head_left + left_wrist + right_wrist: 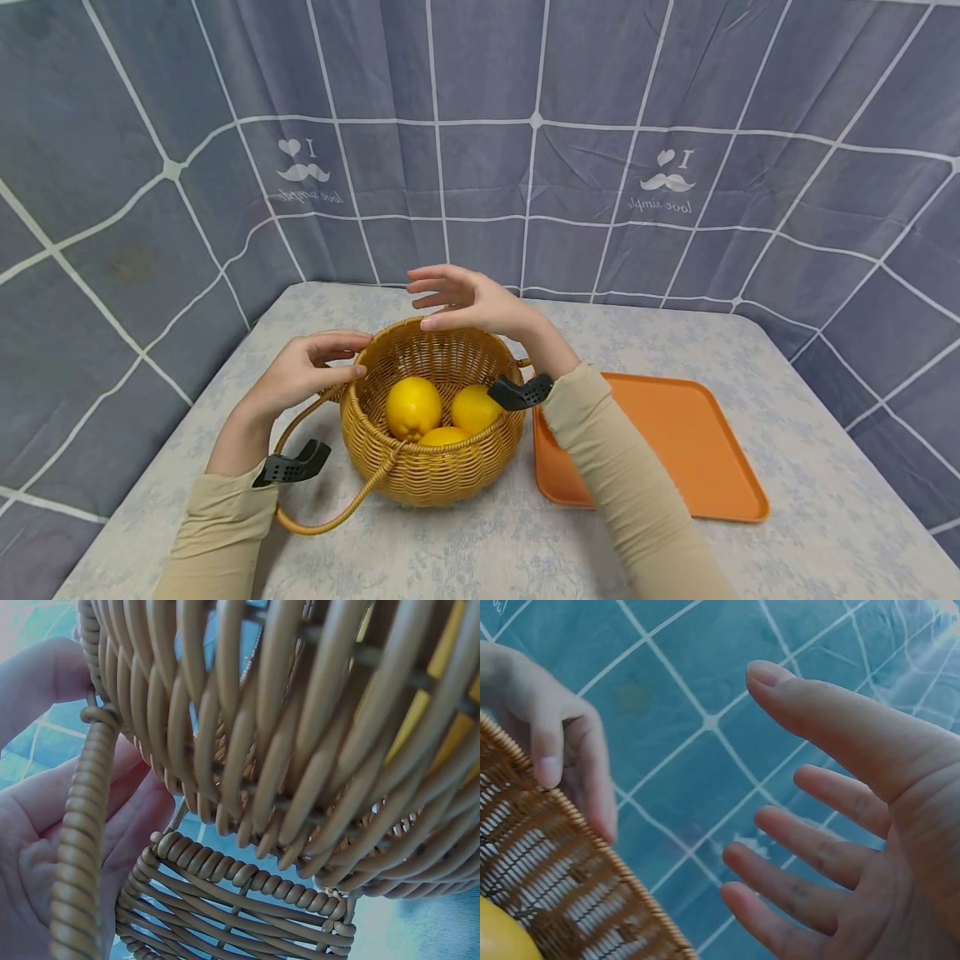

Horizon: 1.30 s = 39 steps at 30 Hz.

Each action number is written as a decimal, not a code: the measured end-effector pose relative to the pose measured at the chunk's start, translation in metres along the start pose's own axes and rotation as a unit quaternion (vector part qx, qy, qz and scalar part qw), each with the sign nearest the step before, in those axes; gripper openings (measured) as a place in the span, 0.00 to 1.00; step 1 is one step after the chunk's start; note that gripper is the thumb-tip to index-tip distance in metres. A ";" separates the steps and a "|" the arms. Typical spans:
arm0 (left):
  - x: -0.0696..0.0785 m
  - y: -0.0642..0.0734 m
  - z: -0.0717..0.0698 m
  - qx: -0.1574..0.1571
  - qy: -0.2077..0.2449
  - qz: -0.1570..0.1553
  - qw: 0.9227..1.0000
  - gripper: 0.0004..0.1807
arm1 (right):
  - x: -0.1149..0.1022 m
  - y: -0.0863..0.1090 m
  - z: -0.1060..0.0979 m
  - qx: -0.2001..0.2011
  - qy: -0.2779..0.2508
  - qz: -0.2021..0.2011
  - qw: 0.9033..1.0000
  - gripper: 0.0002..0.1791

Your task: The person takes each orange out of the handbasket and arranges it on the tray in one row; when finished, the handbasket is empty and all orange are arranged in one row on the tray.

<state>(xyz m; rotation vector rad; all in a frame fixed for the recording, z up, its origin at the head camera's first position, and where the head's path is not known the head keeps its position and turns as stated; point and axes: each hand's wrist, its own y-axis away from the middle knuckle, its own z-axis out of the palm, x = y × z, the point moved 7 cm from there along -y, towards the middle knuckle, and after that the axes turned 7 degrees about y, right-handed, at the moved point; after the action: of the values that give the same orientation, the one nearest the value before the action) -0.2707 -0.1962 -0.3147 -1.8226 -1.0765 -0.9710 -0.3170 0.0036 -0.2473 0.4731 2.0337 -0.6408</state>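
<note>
A round brown wicker basket stands on the table, and three yellow lemon-like fruits lie inside it. At its left side my left hand holds the rim, thumb over the edge and fingers along the outside. In the left wrist view the basket wall hides part of that hand. My right hand hovers over the basket's far rim, its fingers spread and holding nothing. The right wrist view shows the same hand apart from the rim.
An orange tray lies right of the basket, partly under the right forearm. The basket's looped handle hangs down at the front left. A blue-grey checked curtain rises behind the pale patterned table.
</note>
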 end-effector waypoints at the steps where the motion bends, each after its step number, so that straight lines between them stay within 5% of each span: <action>1: 0.000 0.000 0.000 0.000 -0.001 0.001 1.000 0.22 | 0.003 -0.001 0.002 0.001 -0.005 0.007 1.000 0.33; 9: 0.000 -0.001 -0.001 -0.003 0.001 0.001 1.000 0.22 | 0.029 -0.009 0.017 0.005 -0.041 0.058 0.997 0.30; 18: 0.000 -0.002 0.000 -0.003 0.006 0.004 1.000 0.22 | 0.051 -0.013 0.028 -0.003 -0.063 0.053 0.997 0.26; 39: -0.002 -0.001 0.000 -0.005 0.000 -0.004 1.000 0.23 | 0.070 -0.010 0.044 -0.109 0.058 0.116 0.986 0.28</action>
<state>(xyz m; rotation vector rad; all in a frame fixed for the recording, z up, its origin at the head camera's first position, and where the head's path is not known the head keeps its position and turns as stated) -0.2723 -0.1970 -0.3162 -1.8277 -1.0818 -0.9834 -0.3290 -0.0255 -0.3242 0.6163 2.0881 -0.2506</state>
